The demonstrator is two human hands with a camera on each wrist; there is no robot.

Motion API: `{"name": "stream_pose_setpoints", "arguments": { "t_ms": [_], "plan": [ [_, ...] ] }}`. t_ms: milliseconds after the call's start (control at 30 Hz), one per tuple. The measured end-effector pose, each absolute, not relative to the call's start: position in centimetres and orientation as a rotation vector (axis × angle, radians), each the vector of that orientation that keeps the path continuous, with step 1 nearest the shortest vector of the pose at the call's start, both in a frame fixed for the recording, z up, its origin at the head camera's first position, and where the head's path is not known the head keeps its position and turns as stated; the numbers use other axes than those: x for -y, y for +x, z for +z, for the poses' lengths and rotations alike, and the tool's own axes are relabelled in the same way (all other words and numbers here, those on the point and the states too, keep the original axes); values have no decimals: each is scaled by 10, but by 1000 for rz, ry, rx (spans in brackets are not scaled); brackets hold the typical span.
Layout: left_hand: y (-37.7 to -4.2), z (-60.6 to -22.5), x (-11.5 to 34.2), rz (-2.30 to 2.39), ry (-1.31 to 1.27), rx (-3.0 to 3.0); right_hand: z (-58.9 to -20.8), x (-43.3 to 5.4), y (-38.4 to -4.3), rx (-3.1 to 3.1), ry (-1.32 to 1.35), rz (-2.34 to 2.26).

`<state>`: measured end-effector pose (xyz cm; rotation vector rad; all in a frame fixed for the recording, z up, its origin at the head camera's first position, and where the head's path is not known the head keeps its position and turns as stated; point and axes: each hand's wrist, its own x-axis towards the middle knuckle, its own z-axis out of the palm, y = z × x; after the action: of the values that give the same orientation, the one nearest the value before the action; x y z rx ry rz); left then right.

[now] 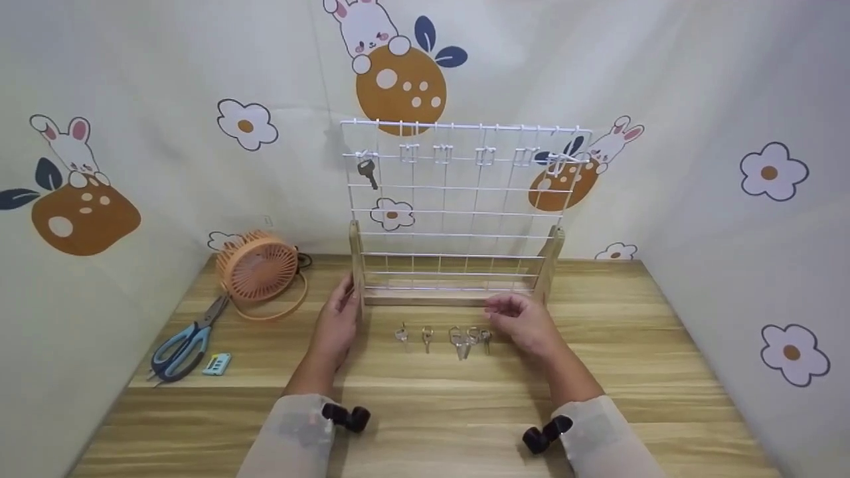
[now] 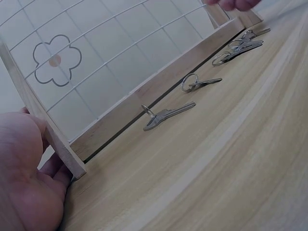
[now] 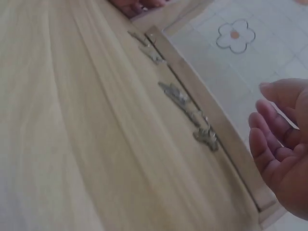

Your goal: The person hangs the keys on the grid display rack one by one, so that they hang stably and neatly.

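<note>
In the head view, my left hand (image 1: 337,322) rests against the outer side of the left wooden upright (image 1: 356,262) of a white wire grid rack (image 1: 458,212). Part of its fingers is hidden behind that upright in the left wrist view. My right hand (image 1: 524,323) hovers by the rack's right front, loosely bent and holding nothing. Several small keys lie in a row before the base, among them a key (image 1: 402,334) at the left and a ringed key (image 2: 199,83). A dark key (image 1: 367,172) hangs from the leftmost hook.
White hooks (image 1: 485,156) line the upper grid. To the left are an orange fan (image 1: 262,269), blue-handled scissors (image 1: 182,348) and a small light-blue item (image 1: 217,364). A patterned cloth (image 1: 285,186) encloses the wooden tabletop (image 1: 431,425) on three sides.
</note>
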<state>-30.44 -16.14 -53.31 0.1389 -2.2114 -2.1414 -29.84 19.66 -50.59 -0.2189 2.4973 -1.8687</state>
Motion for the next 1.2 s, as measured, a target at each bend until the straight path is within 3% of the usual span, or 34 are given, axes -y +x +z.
{"name": "stream_pose_setpoints", "arguments": {
  "t_ms": [633, 867, 1200],
  "plan": [
    [-306, -536, 163, -2179, 114, 2188, -526, -207, -300, -2526, -466, -1481],
    [-306, -536, 163, -2166, 123, 2199, -526, -208, -300, -2632, -386, -1479],
    [-305, -536, 163, -2192, 68, 2167, -506, -202, -300, -2556, -196, -1815]
  ]
}}
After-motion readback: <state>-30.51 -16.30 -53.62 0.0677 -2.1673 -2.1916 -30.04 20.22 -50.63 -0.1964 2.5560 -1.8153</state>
